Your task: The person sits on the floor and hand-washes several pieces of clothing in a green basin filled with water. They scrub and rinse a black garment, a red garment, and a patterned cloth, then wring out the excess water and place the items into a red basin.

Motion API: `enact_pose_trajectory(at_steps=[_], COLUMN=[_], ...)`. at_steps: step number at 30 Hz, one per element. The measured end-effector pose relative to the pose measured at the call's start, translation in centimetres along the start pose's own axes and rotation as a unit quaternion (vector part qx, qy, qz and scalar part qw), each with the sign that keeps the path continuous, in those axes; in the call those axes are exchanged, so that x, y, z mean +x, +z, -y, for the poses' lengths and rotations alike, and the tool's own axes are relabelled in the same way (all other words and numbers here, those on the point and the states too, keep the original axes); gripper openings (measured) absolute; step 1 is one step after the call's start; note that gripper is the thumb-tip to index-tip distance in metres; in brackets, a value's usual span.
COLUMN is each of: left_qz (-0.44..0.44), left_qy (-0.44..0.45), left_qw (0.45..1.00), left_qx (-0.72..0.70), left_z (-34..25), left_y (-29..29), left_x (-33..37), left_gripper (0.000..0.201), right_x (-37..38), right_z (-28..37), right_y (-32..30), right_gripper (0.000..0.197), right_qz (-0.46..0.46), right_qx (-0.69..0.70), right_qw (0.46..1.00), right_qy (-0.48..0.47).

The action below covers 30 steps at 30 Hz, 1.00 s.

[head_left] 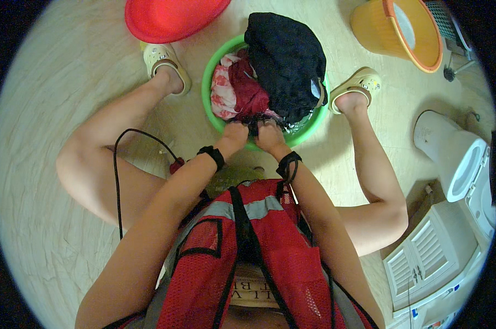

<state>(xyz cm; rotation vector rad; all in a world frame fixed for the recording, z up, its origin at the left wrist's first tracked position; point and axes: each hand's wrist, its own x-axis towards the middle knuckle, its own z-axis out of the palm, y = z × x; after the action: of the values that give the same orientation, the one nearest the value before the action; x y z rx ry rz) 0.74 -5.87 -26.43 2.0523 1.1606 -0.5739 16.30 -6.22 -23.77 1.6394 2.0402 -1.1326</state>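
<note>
Seated astride a green basin [207,101] on a bathroom floor, a person leans over the laundry with both fists together at the near rim, the left hand [234,136] and the right hand [271,135] each clenched on dark wet cloth [252,125] that spans the short gap between them, left to right. The black garment [285,63] lies in the basin, far and slightly right of the hands, its long axis running from the far rim toward the near side; the right hand is the nearer to it. Whether the gripped cloth is part of that garment is hard to tell, since the fingers and folds cover the join. A dark red cloth [249,90] and a pink-and-white cloth [222,92] fill the left of the basin, straight beyond the left hand, while water [304,127] shows along the near right edge, just beside the right hand
</note>
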Motion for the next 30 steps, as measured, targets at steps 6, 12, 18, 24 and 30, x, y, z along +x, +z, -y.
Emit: enact_pose_trajectory(at_steps=[6,12,18,24,30], left_qz=[0.003,-0.14,-0.077,-0.033,0.006], left_qy=[-0.009,0.007,0.032,0.141,0.177], left_qw=[1.0,0.988,0.988,0.962,0.969], left_qx=[-0.006,0.063,-0.129,-0.231,-0.174], left_z=[1.1,3.6,1.3,-2.2,-5.2], left_y=[-3.2,-3.2,-11.8,-18.0,-21.6], left_x=[-1.7,-2.8,-5.0,-9.5,-12.5], left_gripper=[0.013,0.015,0.019,0.02,0.022], right_x=[-3.3,-5.1,-10.2,-14.0,-15.4], right_z=[-1.0,-1.7,0.0,1.9,3.5], right_y=[-0.3,-7.6,-16.4,-19.5,-20.0], right_gripper=[0.028,0.037,0.031,0.03,0.031], right_qz=[-0.105,0.01,-0.02,-0.025,-0.013], right_qx=[0.0,0.302,0.151,0.105,0.073], right_qw=[0.991,0.949,0.975,0.974,0.977], right_qy=[-0.086,-0.085,-0.162,-0.198,-0.2])
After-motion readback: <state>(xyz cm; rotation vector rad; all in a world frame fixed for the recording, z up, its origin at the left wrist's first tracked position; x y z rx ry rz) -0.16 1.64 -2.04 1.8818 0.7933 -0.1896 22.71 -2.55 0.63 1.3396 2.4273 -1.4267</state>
